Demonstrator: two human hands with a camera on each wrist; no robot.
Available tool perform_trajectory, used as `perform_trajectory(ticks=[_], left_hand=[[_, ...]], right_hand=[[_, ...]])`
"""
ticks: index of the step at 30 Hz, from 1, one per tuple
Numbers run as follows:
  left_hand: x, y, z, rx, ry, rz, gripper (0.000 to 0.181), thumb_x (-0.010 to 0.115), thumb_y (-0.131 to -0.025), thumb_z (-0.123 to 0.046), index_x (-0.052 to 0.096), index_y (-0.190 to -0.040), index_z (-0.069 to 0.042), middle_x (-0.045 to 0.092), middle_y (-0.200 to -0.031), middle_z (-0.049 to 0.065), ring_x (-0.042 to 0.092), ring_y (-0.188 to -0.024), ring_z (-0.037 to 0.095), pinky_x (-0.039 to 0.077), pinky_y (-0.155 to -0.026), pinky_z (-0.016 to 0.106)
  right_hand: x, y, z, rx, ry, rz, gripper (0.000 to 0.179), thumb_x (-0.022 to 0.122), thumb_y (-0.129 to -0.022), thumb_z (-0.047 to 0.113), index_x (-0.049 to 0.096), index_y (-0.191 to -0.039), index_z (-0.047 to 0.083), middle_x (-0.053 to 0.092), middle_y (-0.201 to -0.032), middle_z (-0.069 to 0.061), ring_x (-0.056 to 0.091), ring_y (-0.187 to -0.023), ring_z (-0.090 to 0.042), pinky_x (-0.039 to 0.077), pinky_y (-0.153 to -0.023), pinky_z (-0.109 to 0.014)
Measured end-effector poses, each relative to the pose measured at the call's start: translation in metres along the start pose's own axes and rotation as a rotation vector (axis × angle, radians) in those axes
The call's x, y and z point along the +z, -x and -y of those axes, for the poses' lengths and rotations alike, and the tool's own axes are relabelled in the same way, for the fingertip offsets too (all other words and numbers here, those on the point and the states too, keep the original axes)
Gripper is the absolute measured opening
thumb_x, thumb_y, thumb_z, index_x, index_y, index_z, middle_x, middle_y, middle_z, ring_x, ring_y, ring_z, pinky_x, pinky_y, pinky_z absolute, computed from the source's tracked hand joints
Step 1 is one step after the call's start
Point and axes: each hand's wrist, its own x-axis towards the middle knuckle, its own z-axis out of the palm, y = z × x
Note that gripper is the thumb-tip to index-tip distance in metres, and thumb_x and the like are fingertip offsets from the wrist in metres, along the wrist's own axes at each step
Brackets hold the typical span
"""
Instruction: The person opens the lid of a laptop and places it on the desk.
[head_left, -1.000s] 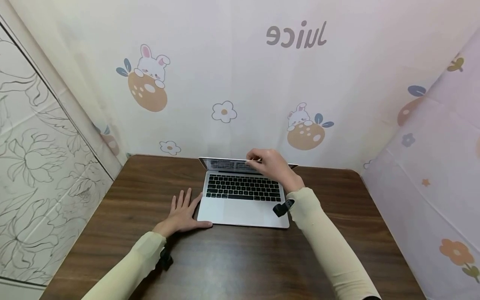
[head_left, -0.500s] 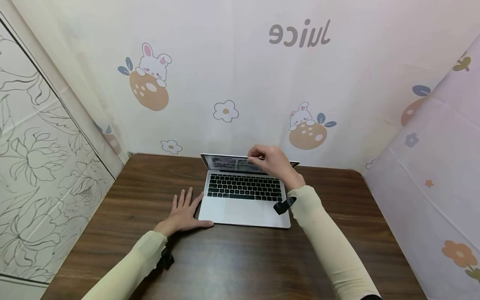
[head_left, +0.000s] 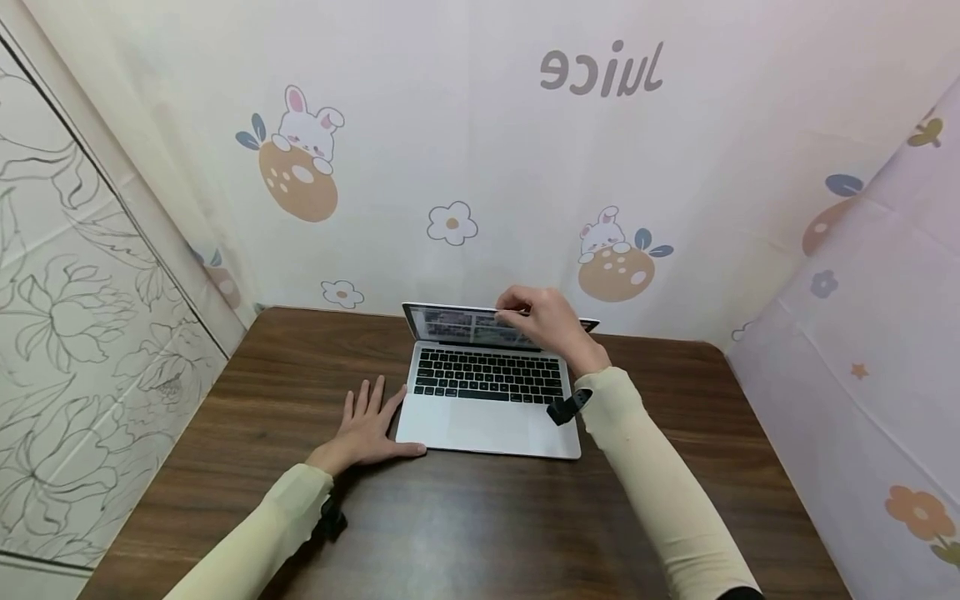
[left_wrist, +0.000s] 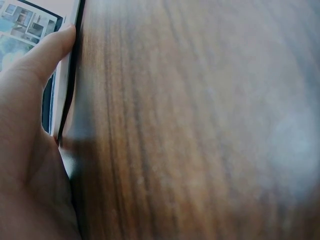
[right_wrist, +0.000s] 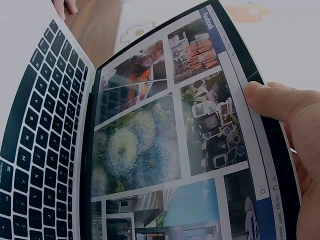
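Note:
A silver laptop [head_left: 480, 421] with black keys lies on the wooden table, its lid raised. Its lit screen [right_wrist: 135, 135] shows a page of pictures in the right wrist view. My right hand [head_left: 547, 321] pinches the lid's top edge, the thumb on the screen side and the other fingers behind, mostly hidden. Spread flat on the table at the laptop's front left corner is my left hand [head_left: 365, 433], its thumb [left_wrist: 55, 45] along the front edge and its index fingertip by the left side.
The brown table [head_left: 480, 525] reaches out around the laptop on all sides. A white printed curtain [head_left: 450, 150] hangs right behind the table's far edge, and another curtain [head_left: 847, 400] hangs along the right. On the left stands a flower-patterned panel [head_left: 75, 333].
The lid has tilted a little further back, so more of the screen shows. My right hand has moved slightly up and away with it. My left hand keeps its place at the corner.

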Motion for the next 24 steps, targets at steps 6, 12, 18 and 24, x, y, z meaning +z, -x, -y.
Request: perform_trajectory(ticks=[6,12,18,24], left_hand=[[0.003,-0.001,0.003,0.011,0.035,-0.013,0.126,0.062,-0.070,-0.091,0.020,-0.167,-0.022,-0.005,-0.172,0.025,-0.011,-0.157,0.050,-0.011,-0.121,0.068],[0.007,-0.003,0.005,0.004,0.020,-0.008,0.125,0.062,-0.070,-0.091,0.019,-0.167,-0.023,-0.007,-0.172,0.023,-0.013,-0.157,0.048,-0.011,-0.122,0.067],[0.005,-0.002,0.003,0.011,0.032,-0.013,0.125,0.064,-0.071,-0.090,0.021,-0.166,-0.022,-0.004,-0.172,0.025,-0.011,-0.157,0.049,-0.010,-0.122,0.068],[0.005,-0.002,0.003,0.010,0.038,-0.011,0.126,0.062,-0.070,-0.092,0.020,-0.167,-0.023,-0.006,-0.172,0.024,-0.012,-0.157,0.049,-0.011,-0.121,0.068]], right_hand=[[-0.002,-0.003,0.002,0.017,-0.008,0.014,0.007,0.075,-0.096,0.020,0.075,-0.100,0.014,0.077,-0.096,-0.002,0.072,-0.087,-0.016,0.060,-0.081,-0.037],[-0.004,-0.005,0.001,0.042,-0.004,0.024,0.009,0.075,-0.096,0.022,0.075,-0.101,0.015,0.077,-0.097,-0.002,0.072,-0.089,-0.016,0.059,-0.082,-0.038],[-0.004,-0.009,-0.001,0.073,-0.006,0.038,0.011,0.074,-0.097,0.024,0.076,-0.102,0.014,0.078,-0.098,-0.002,0.073,-0.089,-0.017,0.059,-0.082,-0.039],[-0.005,-0.013,-0.004,0.092,0.004,0.047,0.013,0.073,-0.098,0.025,0.076,-0.102,0.013,0.077,-0.100,-0.004,0.073,-0.092,-0.018,0.059,-0.084,-0.040]])
